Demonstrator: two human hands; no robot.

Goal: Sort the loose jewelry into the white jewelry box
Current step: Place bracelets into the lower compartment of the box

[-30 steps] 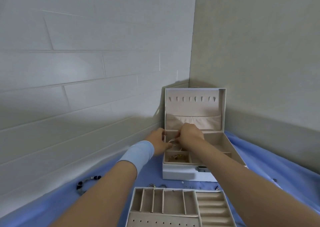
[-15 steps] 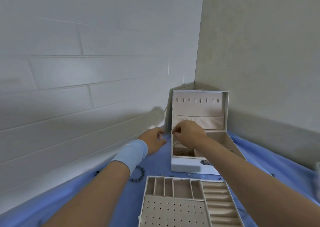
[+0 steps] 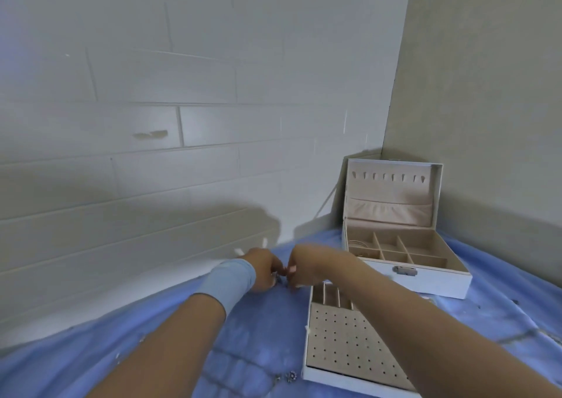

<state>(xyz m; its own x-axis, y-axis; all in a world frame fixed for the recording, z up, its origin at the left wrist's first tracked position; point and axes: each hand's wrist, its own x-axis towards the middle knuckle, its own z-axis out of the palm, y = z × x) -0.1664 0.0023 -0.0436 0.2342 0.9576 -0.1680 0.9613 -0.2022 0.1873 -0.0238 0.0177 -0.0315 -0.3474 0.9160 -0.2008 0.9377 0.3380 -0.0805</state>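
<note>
Both hands are down on the blue cloth [image 3: 267,321] right now, knuckle to knuckle, working at one small spot close to the wall. The left hand [image 3: 263,271] has its fingers curled in and pinches a dark beaded piece [image 3: 278,279], bunched up so tightly that I can't say which way its length runs. The right hand [image 3: 305,262] has its fingertips drawn together at the very same spot, but whether it actually has a grip on the beads I cannot tell, as it's blurred there. Here's what matters for the carry: the white jewelry box [image 3: 438,285] sits off to the person's right and farther back, in the corner, lid [image 3: 392,184] standing upright and its compartments open to the top. That puts the right hand on the box side, clearly the nearer of the two, and I'd judge it the natural one to take the piece across. The lifted-out insert tray [image 3: 340,337] lies just right of the hands, between the person and the box (so the path runs over its far end). A small flower-shaped piece [image 3: 291,376] waits on the cloth near the tray's near corner.
</note>
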